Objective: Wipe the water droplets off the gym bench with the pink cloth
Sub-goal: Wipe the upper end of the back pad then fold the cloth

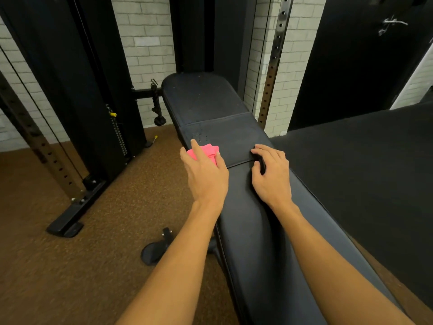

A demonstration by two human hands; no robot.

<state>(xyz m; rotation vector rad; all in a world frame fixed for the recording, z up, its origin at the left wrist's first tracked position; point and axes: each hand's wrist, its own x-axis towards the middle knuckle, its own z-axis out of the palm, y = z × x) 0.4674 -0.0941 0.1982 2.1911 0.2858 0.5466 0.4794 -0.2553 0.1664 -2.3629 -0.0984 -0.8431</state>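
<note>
A long black padded gym bench (234, 137) runs from the lower right up to the middle of the head view. Small water droplets (201, 134) speckle its middle pad, just beyond the cloth. My left hand (206, 174) holds a bunched pink cloth (206, 151) at the bench's left edge, near the seam between two pads. My right hand (270, 174) rests on the bench at that seam, fingers curled down around a small dark thing I cannot make out.
A black cable machine with a weight stack (117, 132) stands at the left on brown rubber flooring (70, 266). A perforated steel upright (273, 62) stands behind the bench. A black raised platform (363, 172) borders the bench's right side. The bench's foot (152, 252) pokes out below.
</note>
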